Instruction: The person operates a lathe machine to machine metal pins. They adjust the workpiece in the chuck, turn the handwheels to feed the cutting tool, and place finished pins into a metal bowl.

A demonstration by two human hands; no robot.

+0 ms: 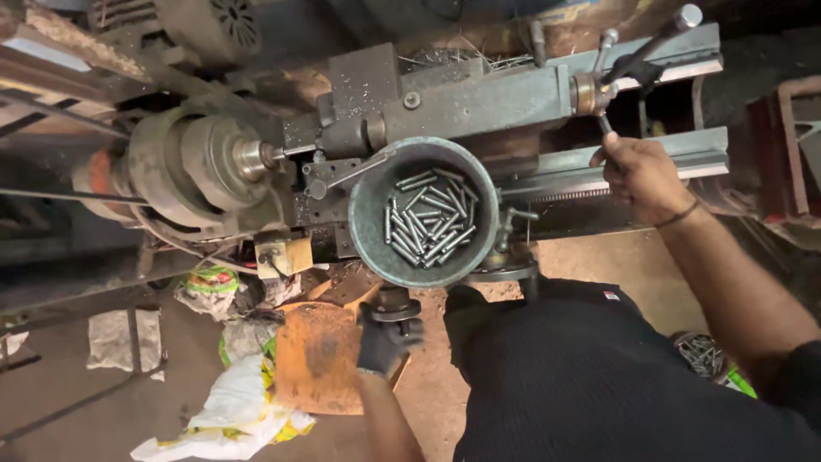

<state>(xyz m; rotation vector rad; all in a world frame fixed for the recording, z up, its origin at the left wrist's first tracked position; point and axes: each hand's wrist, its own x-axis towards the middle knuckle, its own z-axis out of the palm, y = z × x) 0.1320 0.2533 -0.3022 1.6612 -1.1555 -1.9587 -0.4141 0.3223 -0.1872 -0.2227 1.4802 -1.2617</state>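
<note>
I stand over a metal lathe (pixel 479 103). My left hand (pixel 383 338), in a dark glove, grips a round handwheel knob (pixel 395 305) below the carriage. My right hand (pixel 637 171), bare with a thin wristband, is closed around one spoke of the capstan lever (pixel 617 68) at the tailstock end. Between my hands sits a round green metal bowl (pixel 368 214) holding several short steel pins (pixel 430 216). The chuck (pixel 205 162) holds a short stub at the left.
A rusty orange metal piece (pixel 318 359) stands by the floor under my left hand. Crumpled white and green bags (pixel 235 402) lie on the dirt floor. Another container of metal pins (pixel 703 352) shows at lower right. A motor (pixel 209 26) sits at the top left.
</note>
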